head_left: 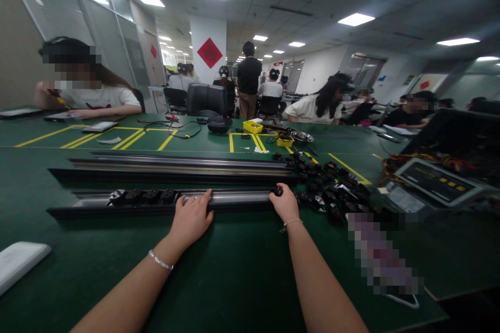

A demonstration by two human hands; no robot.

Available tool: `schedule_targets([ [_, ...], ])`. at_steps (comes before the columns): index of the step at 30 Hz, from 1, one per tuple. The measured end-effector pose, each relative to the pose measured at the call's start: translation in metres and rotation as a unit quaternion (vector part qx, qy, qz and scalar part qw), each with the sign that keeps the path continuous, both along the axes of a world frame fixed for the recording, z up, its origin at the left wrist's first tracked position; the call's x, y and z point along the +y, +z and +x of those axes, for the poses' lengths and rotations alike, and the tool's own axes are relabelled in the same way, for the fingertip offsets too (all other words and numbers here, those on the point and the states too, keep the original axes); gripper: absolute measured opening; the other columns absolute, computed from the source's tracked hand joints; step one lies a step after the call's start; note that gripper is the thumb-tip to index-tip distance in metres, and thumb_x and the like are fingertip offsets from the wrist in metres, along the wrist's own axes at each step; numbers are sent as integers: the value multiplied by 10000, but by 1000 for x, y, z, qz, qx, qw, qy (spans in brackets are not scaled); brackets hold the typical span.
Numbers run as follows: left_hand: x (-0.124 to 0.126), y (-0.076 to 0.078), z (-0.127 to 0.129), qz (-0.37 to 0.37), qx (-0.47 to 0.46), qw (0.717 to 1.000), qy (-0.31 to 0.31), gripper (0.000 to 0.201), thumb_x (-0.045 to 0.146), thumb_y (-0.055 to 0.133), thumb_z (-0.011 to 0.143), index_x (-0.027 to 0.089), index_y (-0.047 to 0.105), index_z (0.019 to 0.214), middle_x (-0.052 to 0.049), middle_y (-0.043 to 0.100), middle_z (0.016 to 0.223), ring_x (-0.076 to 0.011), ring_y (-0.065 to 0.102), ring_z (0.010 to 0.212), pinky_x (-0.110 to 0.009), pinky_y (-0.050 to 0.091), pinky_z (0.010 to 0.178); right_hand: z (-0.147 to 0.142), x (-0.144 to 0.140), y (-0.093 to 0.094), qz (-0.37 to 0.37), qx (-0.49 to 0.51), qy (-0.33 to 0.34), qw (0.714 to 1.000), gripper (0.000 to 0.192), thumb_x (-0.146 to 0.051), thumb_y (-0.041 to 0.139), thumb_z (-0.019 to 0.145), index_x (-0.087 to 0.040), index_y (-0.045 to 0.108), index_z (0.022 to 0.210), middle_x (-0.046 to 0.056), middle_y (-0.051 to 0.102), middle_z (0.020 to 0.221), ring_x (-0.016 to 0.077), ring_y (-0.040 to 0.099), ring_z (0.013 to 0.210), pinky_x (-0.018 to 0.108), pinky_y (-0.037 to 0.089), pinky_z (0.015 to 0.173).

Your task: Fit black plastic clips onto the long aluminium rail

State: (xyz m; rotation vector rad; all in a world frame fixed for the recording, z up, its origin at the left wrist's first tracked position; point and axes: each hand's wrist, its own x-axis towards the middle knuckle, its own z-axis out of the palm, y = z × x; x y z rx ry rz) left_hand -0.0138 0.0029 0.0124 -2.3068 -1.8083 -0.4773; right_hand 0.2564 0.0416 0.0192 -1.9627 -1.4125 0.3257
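The near strip of the counter [242, 265] lies bare between the two forearms, open to a hand from the front. A white slab [19, 264] sits at its left edge. Ahead, the near rail [164, 203] and the far rails [175, 166] bar the way across. To the right, a heap of black parts [332, 187] and a panel [433, 182] crowd the surface.
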Motion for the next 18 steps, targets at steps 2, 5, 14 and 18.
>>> schedule_targets([
  [2,0,0,0,-1,-1,1000,-1,538,328,425,815,133,400,1316,-110,658,1077,-264,563,1011,-508,230,985,3,0,1,-10,5,-11,1000,478,-297,510,704,-164,528,1162,98,620,1046,234,573,973,322,436,834],
  [5,-1,0,0,-4,0,1000,-2,536,329,424,816,134,399,1315,-109,658,1075,-263,563,1011,-506,234,982,6,1,1,-19,11,-16,1000,481,-304,516,701,-165,527,1161,96,627,1038,234,577,964,323,435,835],
  [14,-1,2,0,-10,1,1000,1,539,320,429,810,144,395,1319,-117,649,1096,-263,556,1034,-501,231,989,18,5,-4,-5,27,-9,1000,461,-277,528,685,-184,547,1136,73,634,1030,211,590,931,307,441,831],
  [18,-1,1,0,-10,2,1000,0,543,326,421,815,141,387,1324,-115,650,1094,-263,552,1032,-504,225,994,25,8,-7,9,39,2,999,485,-242,522,680,-183,531,1162,65,636,1026,196,591,920,297,443,827],
])
